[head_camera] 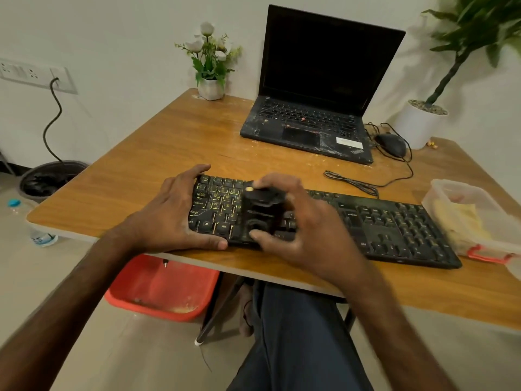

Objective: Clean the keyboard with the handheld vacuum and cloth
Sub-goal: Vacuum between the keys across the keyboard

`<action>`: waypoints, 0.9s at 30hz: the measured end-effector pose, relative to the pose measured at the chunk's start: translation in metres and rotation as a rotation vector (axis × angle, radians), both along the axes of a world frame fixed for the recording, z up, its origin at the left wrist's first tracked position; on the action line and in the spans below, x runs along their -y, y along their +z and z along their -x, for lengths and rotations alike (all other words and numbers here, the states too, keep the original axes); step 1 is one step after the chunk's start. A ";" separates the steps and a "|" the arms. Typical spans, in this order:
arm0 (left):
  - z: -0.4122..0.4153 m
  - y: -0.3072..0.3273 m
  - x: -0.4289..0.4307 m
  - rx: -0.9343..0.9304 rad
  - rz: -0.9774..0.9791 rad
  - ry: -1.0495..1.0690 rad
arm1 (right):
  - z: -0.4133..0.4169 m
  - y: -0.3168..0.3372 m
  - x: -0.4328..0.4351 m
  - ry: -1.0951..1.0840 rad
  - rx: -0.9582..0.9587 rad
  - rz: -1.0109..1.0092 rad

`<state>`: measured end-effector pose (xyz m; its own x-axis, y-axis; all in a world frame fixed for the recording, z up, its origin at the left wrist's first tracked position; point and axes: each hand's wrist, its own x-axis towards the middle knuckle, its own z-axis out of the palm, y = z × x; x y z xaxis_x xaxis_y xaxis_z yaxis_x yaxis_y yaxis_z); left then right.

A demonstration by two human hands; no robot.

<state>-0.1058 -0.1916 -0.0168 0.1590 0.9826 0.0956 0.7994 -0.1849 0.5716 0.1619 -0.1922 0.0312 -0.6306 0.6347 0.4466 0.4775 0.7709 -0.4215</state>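
Both hands on keyboard (380,221) at table (169,142) front edge: left hand (172,213) clamps its end, right hand (296,221) wraps vacuum (263,213); hard passes could pop keycaps.

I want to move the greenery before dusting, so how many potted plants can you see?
2. A small white flower pot sits at the table's far edge, left of the laptop. A larger white potted plant stands at the far right. Others may be outside view.
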 end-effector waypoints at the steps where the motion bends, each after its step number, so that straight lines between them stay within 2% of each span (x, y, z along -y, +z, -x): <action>1: 0.000 0.000 0.000 -0.007 -0.004 -0.003 | 0.015 -0.004 0.001 0.019 0.004 -0.026; 4: 0.001 0.000 0.001 -0.009 -0.001 -0.003 | 0.027 -0.007 0.004 0.016 0.049 -0.123; 11: 0.000 -0.003 0.000 -0.006 -0.020 0.002 | -0.052 -0.005 0.009 -0.254 -0.035 -0.099; 16: -0.005 -0.004 0.002 -0.011 -0.043 -0.009 | 0.007 -0.007 0.014 -0.118 -0.057 -0.033; 19: -0.003 -0.004 0.002 -0.035 -0.040 -0.014 | 0.037 -0.006 0.017 -0.080 0.028 -0.129; 23: 0.000 -0.003 0.002 0.010 -0.017 -0.020 | -0.009 0.000 0.016 -0.217 0.097 -0.077; 27: 0.001 -0.004 0.000 0.012 -0.020 -0.013 | -0.050 -0.002 0.021 -0.409 -0.032 -0.068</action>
<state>-0.1063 -0.1920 -0.0204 0.1706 0.9784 0.1170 0.7901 -0.2067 0.5771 0.2124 -0.2134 0.0293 -0.3173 0.7983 0.5120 0.7377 0.5470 -0.3957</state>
